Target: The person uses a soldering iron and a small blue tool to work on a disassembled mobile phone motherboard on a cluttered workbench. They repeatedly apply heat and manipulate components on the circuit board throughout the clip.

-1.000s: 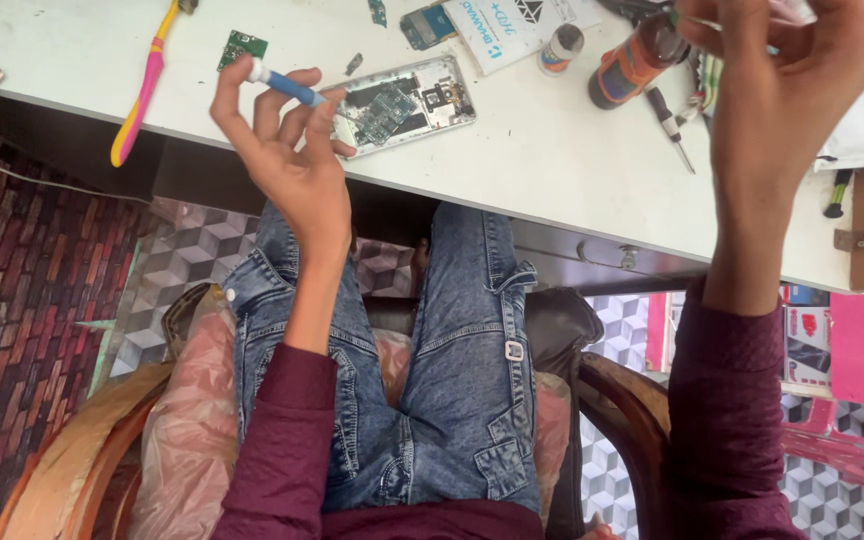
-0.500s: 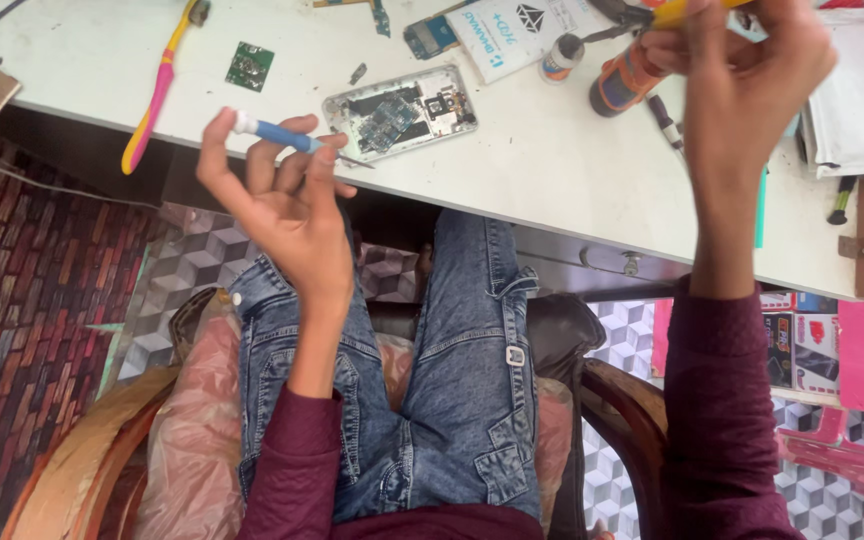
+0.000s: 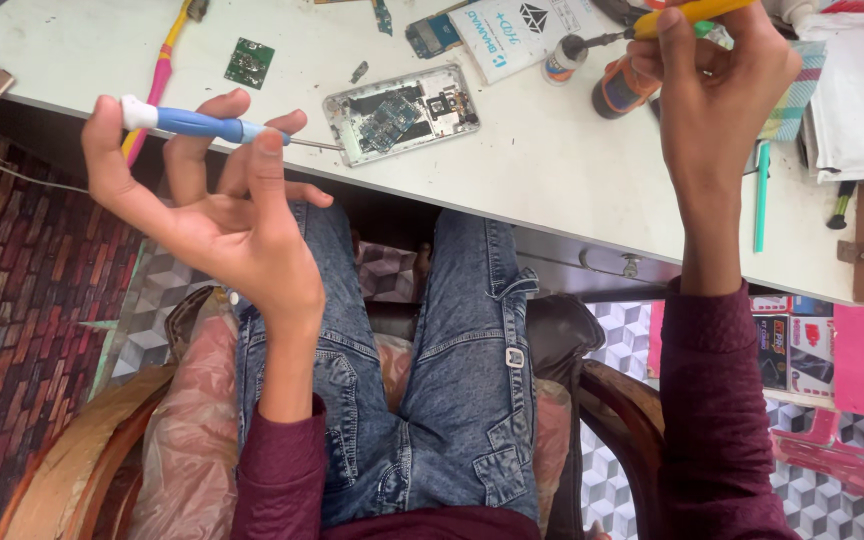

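Note:
My left hand (image 3: 217,205) is raised in front of the table edge, palm up, with a blue screwdriver (image 3: 202,124) with a white cap held between thumb and fingers; its metal tip points right toward an opened phone (image 3: 402,110) lying on the white table (image 3: 552,170). My right hand (image 3: 712,80) is up over the table's right part, gripping a yellow-handled screwdriver (image 3: 692,12) whose dark tip points left, next to a small white bottle (image 3: 559,66) and an orange cylinder (image 3: 620,88).
A small green circuit board (image 3: 249,62), a pink and yellow tool (image 3: 157,85), a white packet (image 3: 522,28), a teal pen (image 3: 760,195) and white pouches (image 3: 852,95) lie on the table. My knees in blue jeans (image 3: 472,370) sit under the table on a wooden chair (image 3: 72,460).
My left hand has drawn back toward me and to the left with the blue screwdriver, off the table. My right hand has shifted slightly left and now shows the yellow screwdriver.

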